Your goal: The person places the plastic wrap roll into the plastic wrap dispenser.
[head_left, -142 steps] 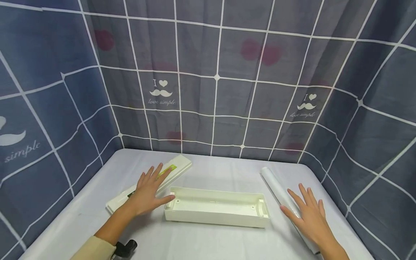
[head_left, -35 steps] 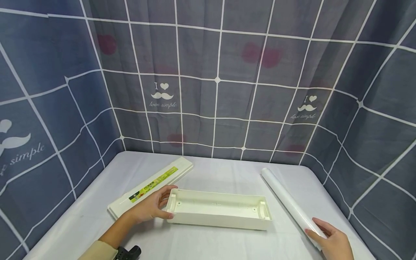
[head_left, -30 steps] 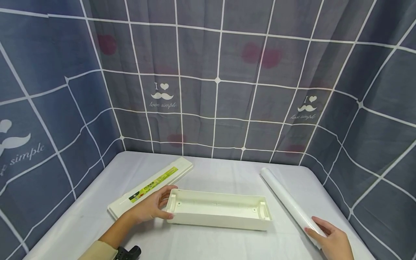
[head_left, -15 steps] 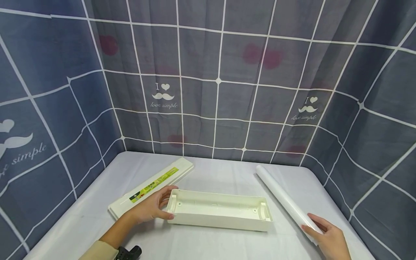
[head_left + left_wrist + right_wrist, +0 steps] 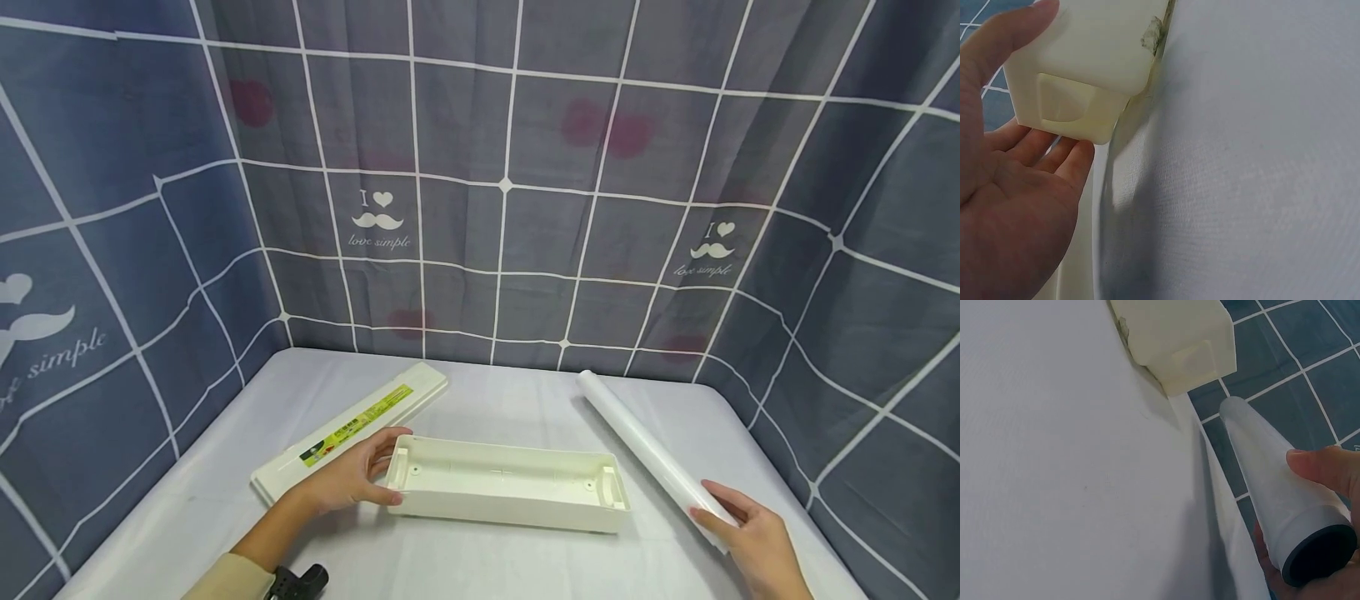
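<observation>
A cream-coloured, long open plastic box (image 5: 502,507) stands on the white cloth, its inside bare apart from small holders at each end. My left hand (image 5: 345,479) grips the box's left end, thumb at the front corner and fingers behind. In the left wrist view, those fingers lie along the end wall (image 5: 1085,56). My right hand (image 5: 753,537) holds the near end of a white roll of film (image 5: 645,442), thumb on one side and fingers on the other. The right wrist view shows the roll's dark, round end (image 5: 1319,556) beside my palm.
Behind my left hand, a long cream lid (image 5: 420,387) with a green-and-yellow label (image 5: 360,423) lies slantwise on the table. White cloth covers the table (image 5: 517,396). Dark blue-grey checked curtains (image 5: 465,208) enclose the back and both sides.
Both hands were spread over the lid and the roll. My left hand has since taken the box's end. My right hand has gripped the roll and shifted it leftward and away from me.
</observation>
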`<state>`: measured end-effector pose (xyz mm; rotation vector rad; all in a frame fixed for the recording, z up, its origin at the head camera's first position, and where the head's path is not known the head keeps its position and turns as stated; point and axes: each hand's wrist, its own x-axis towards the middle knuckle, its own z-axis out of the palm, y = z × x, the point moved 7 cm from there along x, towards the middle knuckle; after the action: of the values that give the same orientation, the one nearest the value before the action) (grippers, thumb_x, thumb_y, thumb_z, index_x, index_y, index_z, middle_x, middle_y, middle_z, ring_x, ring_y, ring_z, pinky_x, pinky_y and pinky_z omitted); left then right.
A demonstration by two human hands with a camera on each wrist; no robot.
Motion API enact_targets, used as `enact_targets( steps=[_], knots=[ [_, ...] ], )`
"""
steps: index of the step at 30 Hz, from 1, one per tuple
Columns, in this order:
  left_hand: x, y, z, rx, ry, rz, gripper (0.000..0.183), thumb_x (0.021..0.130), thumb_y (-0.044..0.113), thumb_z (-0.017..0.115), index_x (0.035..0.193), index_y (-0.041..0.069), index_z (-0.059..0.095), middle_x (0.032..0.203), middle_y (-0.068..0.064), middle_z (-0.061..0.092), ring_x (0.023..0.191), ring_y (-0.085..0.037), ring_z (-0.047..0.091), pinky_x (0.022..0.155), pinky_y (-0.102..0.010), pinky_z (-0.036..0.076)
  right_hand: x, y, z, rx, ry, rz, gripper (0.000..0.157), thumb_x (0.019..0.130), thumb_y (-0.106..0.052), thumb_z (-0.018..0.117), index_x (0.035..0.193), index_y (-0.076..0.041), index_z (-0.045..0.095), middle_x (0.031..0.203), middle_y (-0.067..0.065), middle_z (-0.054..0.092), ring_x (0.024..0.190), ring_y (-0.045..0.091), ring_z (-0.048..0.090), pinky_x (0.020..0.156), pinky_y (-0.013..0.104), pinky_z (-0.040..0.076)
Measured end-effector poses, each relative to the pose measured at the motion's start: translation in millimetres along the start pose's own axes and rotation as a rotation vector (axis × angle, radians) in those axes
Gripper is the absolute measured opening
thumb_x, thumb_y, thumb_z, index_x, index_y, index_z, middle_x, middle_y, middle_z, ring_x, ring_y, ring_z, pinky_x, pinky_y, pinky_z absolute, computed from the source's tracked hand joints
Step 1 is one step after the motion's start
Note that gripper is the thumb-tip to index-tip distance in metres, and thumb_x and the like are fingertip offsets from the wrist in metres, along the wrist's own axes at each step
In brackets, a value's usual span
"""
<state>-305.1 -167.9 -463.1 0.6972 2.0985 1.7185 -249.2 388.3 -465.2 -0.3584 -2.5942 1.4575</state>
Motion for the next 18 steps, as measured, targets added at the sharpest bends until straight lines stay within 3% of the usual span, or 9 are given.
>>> enact_targets(
  steps=[3, 12, 18],
  knots=[
    [0.4, -0.6, 0.1, -0.002, -0.001, 0.003, 0.101, 0.078, -0.002, 0.085, 0.157, -0.004, 0.022, 0.158, -0.027, 0.035, 0.152, -0.048, 0.026, 0.107, -0.003, 0.036, -0.1, -5.8, 2.2, 0.033, -0.006, -0.043, 0.074, 0.084, -0.028, 0.086, 0.143, 0.004, 0.056, 0.101, -0.039, 0.059, 0.095, -0.02, 0.055, 0.073, 0.011, 0.054],
    [0.2, 0.0, 0.7, 0.014, -0.005, 0.001, 0.1, 0.078, -0.001, 0.085, 0.157, -0.004, 0.023, 0.158, -0.027, 0.035, 0.152, -0.048, 0.026, 0.107, -0.002, 0.035, 3.2, -20.8, 5.1, 0.033, -0.025, -0.081, 0.068, 0.086, -0.026, 0.084, 0.142, 0.003, 0.057, 0.102, -0.038, 0.061, 0.094, -0.016, 0.058, 0.073, 0.013, 0.055],
    [-0.5, 1.2, 0.6, 0.022, -0.006, 0.01, 0.1, 0.079, 0.0, 0.085, 0.157, -0.004, 0.023, 0.158, -0.027, 0.035, 0.152, -0.048, 0.026, 0.108, -0.002, 0.034, 6.4, -32.8, 9.0, 0.094, -0.06, -0.108, 0.065, 0.088, -0.018, 0.082, 0.142, 0.006, 0.056, 0.101, -0.034, 0.064, 0.094, -0.011, 0.061, 0.073, 0.016, 0.057]
  ],
)
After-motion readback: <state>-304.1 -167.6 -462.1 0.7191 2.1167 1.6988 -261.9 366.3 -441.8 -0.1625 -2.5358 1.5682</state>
